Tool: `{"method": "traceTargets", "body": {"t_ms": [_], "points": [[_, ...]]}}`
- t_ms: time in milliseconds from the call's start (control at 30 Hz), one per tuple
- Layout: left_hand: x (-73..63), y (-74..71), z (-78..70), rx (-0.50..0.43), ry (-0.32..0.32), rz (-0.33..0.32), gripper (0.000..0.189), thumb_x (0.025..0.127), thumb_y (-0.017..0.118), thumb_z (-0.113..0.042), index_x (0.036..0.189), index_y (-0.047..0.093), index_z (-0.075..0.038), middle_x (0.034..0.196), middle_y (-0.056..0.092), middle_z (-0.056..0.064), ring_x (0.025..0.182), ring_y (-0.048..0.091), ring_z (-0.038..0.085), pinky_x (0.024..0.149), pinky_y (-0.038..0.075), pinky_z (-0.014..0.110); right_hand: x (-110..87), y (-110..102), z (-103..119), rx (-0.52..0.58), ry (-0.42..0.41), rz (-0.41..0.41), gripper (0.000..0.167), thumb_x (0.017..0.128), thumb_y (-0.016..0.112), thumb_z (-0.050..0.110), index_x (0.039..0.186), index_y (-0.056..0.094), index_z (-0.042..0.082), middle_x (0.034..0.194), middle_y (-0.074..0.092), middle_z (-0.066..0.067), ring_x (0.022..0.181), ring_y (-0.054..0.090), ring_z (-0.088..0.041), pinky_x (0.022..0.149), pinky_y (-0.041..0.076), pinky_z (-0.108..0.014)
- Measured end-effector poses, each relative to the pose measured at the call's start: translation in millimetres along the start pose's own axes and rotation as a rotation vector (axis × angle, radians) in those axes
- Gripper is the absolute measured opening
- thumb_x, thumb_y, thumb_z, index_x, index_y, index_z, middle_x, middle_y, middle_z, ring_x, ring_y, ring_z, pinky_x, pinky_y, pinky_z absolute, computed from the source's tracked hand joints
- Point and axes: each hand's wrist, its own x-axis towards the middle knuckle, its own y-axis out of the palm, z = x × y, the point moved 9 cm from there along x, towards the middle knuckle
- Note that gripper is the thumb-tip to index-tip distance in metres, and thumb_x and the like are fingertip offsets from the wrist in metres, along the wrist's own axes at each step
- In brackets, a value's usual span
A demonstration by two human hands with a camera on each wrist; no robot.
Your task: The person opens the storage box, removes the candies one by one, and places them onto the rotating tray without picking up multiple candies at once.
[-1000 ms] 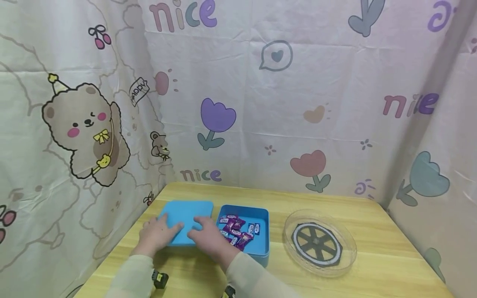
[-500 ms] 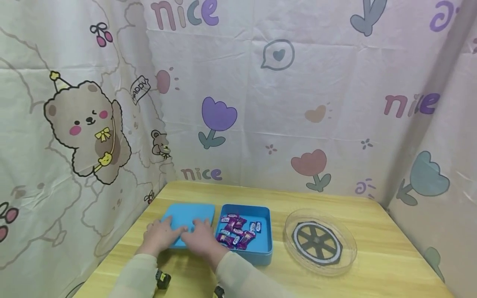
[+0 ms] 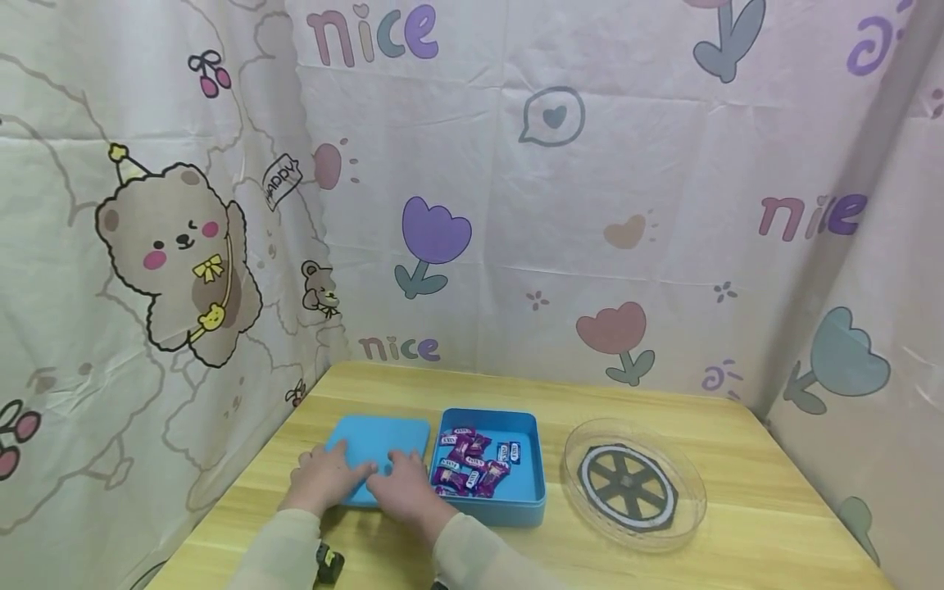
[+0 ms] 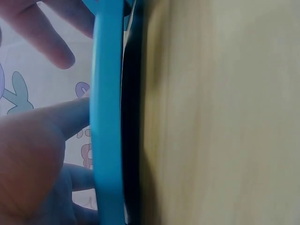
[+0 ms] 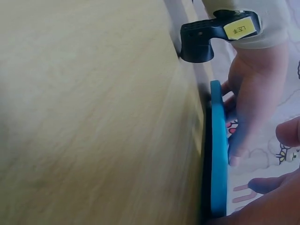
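Lid [image 3: 376, 442] nearer front, candies [image 3: 492, 477] in box [image 3: 509, 514]

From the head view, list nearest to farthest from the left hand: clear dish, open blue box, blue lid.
1. Blue lid, at the left hand.
2. Open blue box, right of the lid.
3. Clear dish, farthest right.

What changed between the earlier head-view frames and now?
The blue lid has moved slightly toward the person and rightward; the left hand and right hand have drawn closer together over it. The blue box has edged toward the clear dish. No hold visibly changed. The dish stayed put; candies remain boxed.
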Motion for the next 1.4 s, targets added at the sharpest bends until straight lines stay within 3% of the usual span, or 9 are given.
{"method": "traceTargets", "body": {"t_ms": [400,500,667,867,1000,1200,1400], "points": [[0.6,3.6,-2.4,0.020,-0.008,0.016,0.093,0.092,0.061,-0.062,0.149,0.040,0.009,0.141,0.036,0.047,0.122,0.037,0.063,0.094,0.033,0.076,-4.8,-3,1,-0.044,-0.003,0.016,0.067,0.088,0.066,0.031,0.148,0.050,0.005,0.162,0.025,-0.024,0.147,0.020,-0.048,0.110,0.022,-0.071],[0.5,2.3,-5.8,0.037,-0.001,0.006,0.088,0.093,0.062,-0.056,0.148,0.041,0.009,0.140,0.037,0.047,0.122,0.037,0.063,0.094,0.034,0.076,-8.9,-9,8,-0.028,-0.017,0.035,0.067,0.089,0.066,0.032,0.149,0.049,0.007,0.162,0.026,-0.021,0.148,0.021,-0.045,0.111,0.021,-0.070],[1.2,0.6,-15.2,0.054,0.024,-0.021,0.079,0.096,0.060,-0.050,0.145,0.046,0.010,0.141,0.038,0.044,0.124,0.038,0.062,0.094,0.035,0.074,-14.5,-30,24,-0.010,-0.082,0.034,0.067,0.091,0.067,0.041,0.148,0.050,0.011,0.156,0.041,-0.012,0.144,0.034,-0.039,0.113,0.029,-0.062],[-4.4,-9.4,-49.1,0.022,0.117,-0.074,0.077,0.099,0.054,-0.054,0.142,0.050,0.010,0.143,0.045,0.038,0.130,0.039,0.058,0.100,0.036,0.071,-14.5,-67,32,-0.071,-0.166,0.015,0.058,0.094,0.066,0.043,0.144,0.057,0.014,0.149,0.049,-0.008,0.138,0.043,-0.035,0.108,0.038,-0.060],[-6.5,-10.9,-75.2,-0.013,0.146,-0.057,0.085,0.099,0.045,-0.066,0.141,0.052,0.008,0.143,0.049,0.033,0.132,0.042,0.054,0.104,0.036,0.067,-11.0,-89,23,-0.139,-0.187,0.012,0.048,0.096,0.063,0.037,0.140,0.060,0.018,0.147,0.048,-0.007,0.133,0.048,-0.033,0.102,0.044,-0.060],[-6.0,6.0,-102.9,-0.044,0.165,0.012,0.083,0.098,0.045,-0.068,0.136,0.059,0.004,0.133,0.061,0.025,0.122,0.056,0.047,0.097,0.045,0.063,-9.1,-119,5,-0.233,-0.238,-0.010,0.044,0.096,0.062,0.029,0.137,0.062,0.012,0.142,0.051,-0.010,0.129,0.051,-0.033,0.102,0.045,-0.058],[-4.4,22.9,-124.1,-0.059,0.183,0.046,0.070,0.103,0.049,-0.053,0.142,0.053,0.006,0.138,0.057,0.027,0.127,0.052,0.048,0.102,0.041,0.064,-6.9,-143,-11,-0.358,-0.259,-0.032,0.041,0.094,0.064,0.029,0.132,0.065,0.012,0.135,0.054,-0.012,0.121,0.053,-0.033,0.096,0.050,-0.056]]}}
